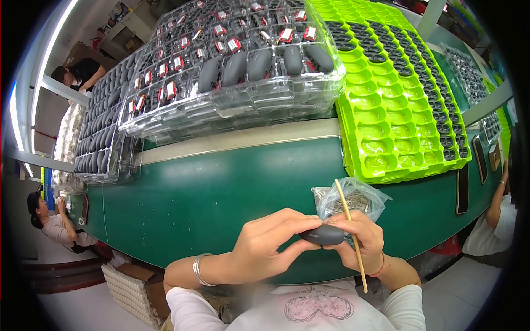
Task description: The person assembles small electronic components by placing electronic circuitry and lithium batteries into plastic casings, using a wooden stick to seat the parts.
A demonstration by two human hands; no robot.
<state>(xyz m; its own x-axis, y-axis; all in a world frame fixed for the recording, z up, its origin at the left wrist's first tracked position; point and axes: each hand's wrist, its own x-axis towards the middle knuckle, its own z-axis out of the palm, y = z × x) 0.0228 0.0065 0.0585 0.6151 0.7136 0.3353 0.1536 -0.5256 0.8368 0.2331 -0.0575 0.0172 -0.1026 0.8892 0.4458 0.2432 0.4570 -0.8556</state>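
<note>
A small dark grey oval casing [323, 235] is held up over the near edge of the green table, between both my hands. My left hand [265, 243] pinches its left end with thumb and fingers. At the other end, the thumb and fingertips of my right hand [361, 237] press on it. A thin wooden stick [343, 199] also runs through my right hand, slanting from upper left to lower right. Just beyond lies an opened clear plastic bag [375, 197] with many small metal pieces inside. My fingers hide part of the casing.
Stacked clear trays [232, 105] at the back hold dark casings and red-and-white parts. Bright green trays [381, 160] with dark oval parts stand to the right. More casings fill a tray [105, 127] at the left. Co-workers sit at the left [52, 218] and right [491, 226].
</note>
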